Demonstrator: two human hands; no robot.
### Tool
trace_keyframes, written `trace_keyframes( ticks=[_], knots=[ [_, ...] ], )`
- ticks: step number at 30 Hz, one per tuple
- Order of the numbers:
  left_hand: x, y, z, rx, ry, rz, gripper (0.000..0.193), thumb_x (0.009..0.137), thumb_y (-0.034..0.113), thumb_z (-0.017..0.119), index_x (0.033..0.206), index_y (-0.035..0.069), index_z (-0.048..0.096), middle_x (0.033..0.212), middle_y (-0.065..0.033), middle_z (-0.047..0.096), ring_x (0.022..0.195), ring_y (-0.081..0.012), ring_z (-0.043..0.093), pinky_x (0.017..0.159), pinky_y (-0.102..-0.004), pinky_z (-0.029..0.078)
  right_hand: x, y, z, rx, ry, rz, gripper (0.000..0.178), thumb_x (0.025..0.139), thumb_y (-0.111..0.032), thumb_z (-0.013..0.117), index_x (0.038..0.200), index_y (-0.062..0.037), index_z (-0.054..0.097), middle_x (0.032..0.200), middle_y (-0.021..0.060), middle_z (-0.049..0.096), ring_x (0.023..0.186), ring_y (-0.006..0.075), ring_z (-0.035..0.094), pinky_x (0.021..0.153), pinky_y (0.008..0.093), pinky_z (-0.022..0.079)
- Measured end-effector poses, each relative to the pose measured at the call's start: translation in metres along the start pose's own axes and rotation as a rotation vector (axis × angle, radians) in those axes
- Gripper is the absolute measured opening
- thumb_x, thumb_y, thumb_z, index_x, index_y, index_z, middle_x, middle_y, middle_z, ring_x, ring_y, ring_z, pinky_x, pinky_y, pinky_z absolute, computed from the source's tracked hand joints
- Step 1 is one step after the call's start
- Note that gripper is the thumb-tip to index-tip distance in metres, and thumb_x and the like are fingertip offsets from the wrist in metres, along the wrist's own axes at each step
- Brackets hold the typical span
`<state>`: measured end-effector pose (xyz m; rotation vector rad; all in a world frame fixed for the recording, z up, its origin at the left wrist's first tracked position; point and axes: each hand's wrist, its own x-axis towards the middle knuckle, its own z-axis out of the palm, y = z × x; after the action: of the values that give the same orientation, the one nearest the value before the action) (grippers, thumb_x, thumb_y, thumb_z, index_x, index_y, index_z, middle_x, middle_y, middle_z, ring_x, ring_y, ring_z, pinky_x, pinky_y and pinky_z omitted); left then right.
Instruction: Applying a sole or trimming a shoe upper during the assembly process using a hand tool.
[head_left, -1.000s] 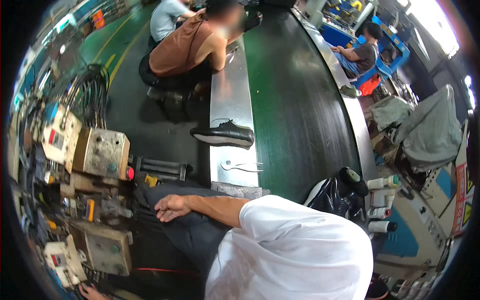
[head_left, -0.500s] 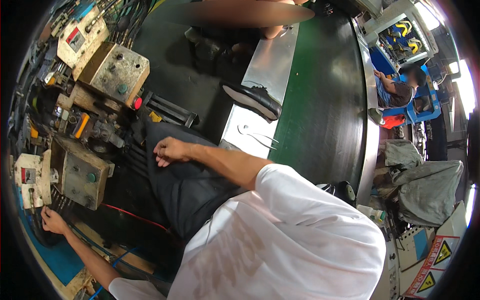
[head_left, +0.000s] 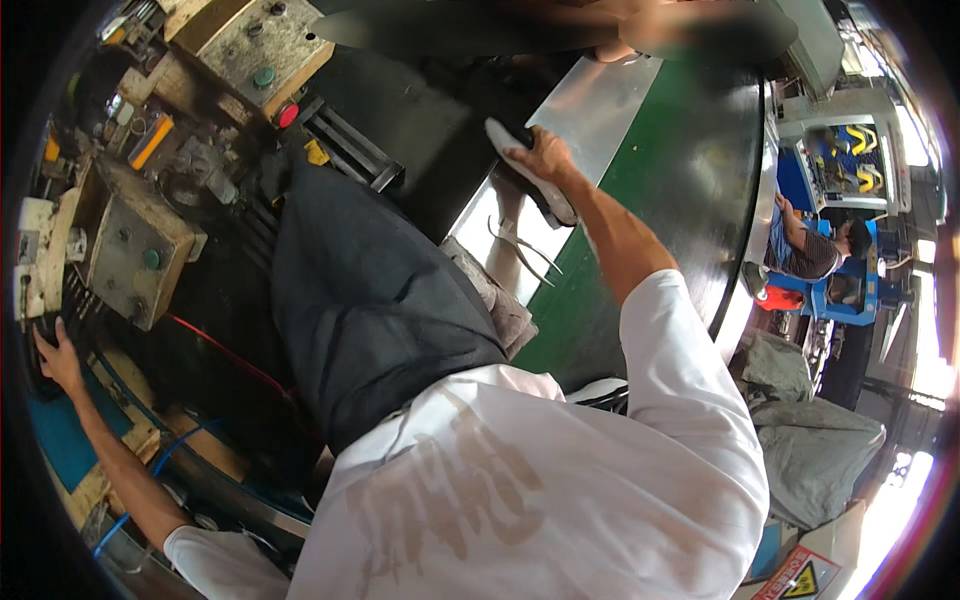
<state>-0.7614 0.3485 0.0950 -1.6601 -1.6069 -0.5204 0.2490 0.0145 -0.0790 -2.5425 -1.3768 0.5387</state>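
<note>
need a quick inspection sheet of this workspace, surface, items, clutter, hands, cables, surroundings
surface: silver metal ledge beside a green belt
items: black shoe with a pale sole, on its side over the ledge; pliers, handles reaching over the belt
clutter: worn grey pad at the ledge's near end
hands: right hand grips the shoe; left hand at the machine, contact unclear
cables: red cable; blue cable near the left forearm
surroundings: seated person across the belt; grey covers
</note>
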Motion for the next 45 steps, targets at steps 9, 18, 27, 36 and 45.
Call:
trace_keyframes(
  ticks=[9,18,27,36,45],
  knots=[
    [-0.131,0.455,-0.227,-1.852,-0.931,-0.689,0.075,0.096,0.025,0.075,0.158,0.005,0.039,0.142,-0.0205,0.057,0.131,-0.0357,0.059,0.111,-0.0525,0.049,-0.047,-0.110,-0.091,1.628,0.293,-0.009,0.055,0.097,-0.029,0.082,0.132,0.0053,0.058,0.116,0.0141,0.070,0.103,0.0263,0.070,0.095,0.0421,0.059],
    [-0.119,0.538,-0.301,-2.571,-0.617,-0.983,0.060,0.096,0.024,0.073,0.149,0.008,0.051,0.134,-0.0102,0.065,0.127,-0.0268,0.063,0.111,-0.0447,0.051,-0.231,-0.222,-0.007,2.087,-0.336,0.101,0.067,0.097,-0.028,0.079,0.152,-0.0060,0.048,0.148,0.0133,0.058,0.135,0.0312,0.061,0.108,0.0485,0.058],
    [-0.150,0.471,-0.321,-2.060,-0.676,-0.694,0.107,0.083,0.014,0.079,0.170,0.004,0.020,0.152,-0.0195,0.051,0.138,-0.0272,0.053,0.116,-0.0415,0.046,-0.227,-0.195,0.006,0.970,-0.524,-0.474,0.055,0.099,-0.021,0.077,0.148,-0.0005,0.061,0.139,0.0146,0.068,0.129,0.0271,0.064,0.112,0.0392,0.048],
    [-0.171,0.451,-0.284,-1.910,-0.784,-0.664,0.104,0.086,0.013,0.083,0.169,0.003,0.023,0.153,-0.0199,0.052,0.137,-0.0281,0.055,0.115,-0.0409,0.047,-0.199,0.019,0.098,-0.150,0.248,-0.151,0.065,0.096,-0.032,0.076,0.149,0.0007,0.057,0.139,0.0274,0.060,0.128,0.0462,0.057,0.109,0.0542,0.047],
    [-0.203,0.477,-0.241,-1.680,-1.034,-0.975,0.089,0.088,0.018,0.084,0.164,0.008,0.038,0.156,-0.0177,0.052,0.141,-0.0317,0.053,0.119,-0.0396,0.041,-0.194,0.076,0.098,0.197,0.195,-0.095,0.042,0.104,-0.027,0.070,0.135,0.0025,0.067,0.108,0.0142,0.063,0.087,0.0241,0.063,0.080,0.0395,0.053]
  ],
)
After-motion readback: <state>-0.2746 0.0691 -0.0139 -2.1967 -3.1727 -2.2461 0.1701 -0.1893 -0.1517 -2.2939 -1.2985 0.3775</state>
